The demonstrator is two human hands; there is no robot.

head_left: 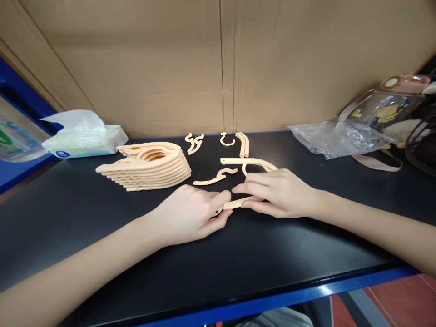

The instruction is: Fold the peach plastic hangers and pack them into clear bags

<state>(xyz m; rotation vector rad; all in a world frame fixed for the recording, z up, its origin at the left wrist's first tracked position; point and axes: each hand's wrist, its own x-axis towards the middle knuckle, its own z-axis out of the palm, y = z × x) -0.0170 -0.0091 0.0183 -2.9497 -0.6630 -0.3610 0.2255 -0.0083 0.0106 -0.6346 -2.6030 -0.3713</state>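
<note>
Head view is showing the left hand [190, 213] and right hand [277, 193] pinching a peach arm piece [238, 202] mid-table [272, 254], loose hanger parts [218, 177] lying just behind, a hanger stack [150, 165] sitting left.

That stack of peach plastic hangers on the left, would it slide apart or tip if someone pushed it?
The stack of hangers is already fanned, each piece offset from the next, so a sideways push would probably spread it further. It lies flat and low on the black table, so tipping seems unlikely. The thin plastic looks light and fairly stiff.
</note>
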